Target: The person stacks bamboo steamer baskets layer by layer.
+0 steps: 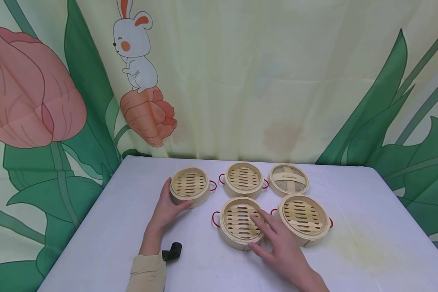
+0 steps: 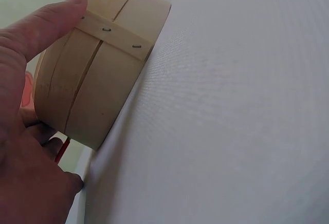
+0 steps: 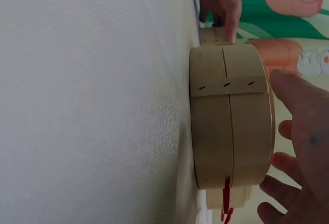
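Handling of small bamboo steamer baskets upon a white-covered table (image 1: 197, 275). Left of centre in the head view, the left basket (image 1: 203, 198) is gripped by the left hand (image 1: 166, 213): the thumb is laid along its near wall and the fingers are curved about its left side, their tips being largely hidden. Below centre, the front basket (image 1: 233, 239) is overhung by the right hand (image 1: 280, 245), whose fingers are spread, with the thumb at the near rim; whether any pressure is applied cannot be told. The rear basket (image 1: 243, 177), the right basket (image 1: 303, 215) and the strapped lid (image 1: 289, 177) are seen at centre and right of centre. For sound handling, each basket is best taken by opposite sides of its wall and kept level. The thin red handles (image 1: 215, 185) are probably better left unloaded. Since the front and right baskets stand close together, the right fingers should be slipped carefully between their walls, lest the neighbour be nudged; meanwhile the left basket should be held lightly and without tilt.
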`<state>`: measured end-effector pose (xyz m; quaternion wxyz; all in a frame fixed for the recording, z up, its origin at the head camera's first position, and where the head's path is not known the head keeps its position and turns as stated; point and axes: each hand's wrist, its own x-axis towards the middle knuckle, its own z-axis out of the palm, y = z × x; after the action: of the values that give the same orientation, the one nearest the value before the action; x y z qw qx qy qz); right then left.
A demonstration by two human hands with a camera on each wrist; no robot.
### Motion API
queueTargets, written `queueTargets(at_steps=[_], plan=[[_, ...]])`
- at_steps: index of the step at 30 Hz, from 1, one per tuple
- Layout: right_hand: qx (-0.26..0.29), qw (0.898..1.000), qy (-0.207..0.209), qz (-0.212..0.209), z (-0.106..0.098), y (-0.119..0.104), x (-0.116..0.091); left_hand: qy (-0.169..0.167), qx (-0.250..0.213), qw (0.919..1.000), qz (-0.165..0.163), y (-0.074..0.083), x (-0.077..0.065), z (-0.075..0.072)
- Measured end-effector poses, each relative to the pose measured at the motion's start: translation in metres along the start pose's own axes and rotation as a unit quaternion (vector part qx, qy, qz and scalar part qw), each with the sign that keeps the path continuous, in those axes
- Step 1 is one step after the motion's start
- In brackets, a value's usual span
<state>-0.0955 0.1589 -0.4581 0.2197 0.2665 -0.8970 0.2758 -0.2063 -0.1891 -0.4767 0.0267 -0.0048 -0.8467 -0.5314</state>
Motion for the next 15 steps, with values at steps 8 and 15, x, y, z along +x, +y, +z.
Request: queueTargets(at_steps=[8, 15], plan=[[-0.007, 1.000, 0.007, -0.019, 0.0045, -0.0006, -0.0019, 0.005, 0.007, 1.0000, -0.002, 0.0023, -0.0010, -0.0006], [0.005, 1.000, 0.005, 0.003, 0.0086, -0.0013, -0.0032, 0.001, 0.010, 0.9999, -0.009, 0.0007, 0.0010, -0.0002]])
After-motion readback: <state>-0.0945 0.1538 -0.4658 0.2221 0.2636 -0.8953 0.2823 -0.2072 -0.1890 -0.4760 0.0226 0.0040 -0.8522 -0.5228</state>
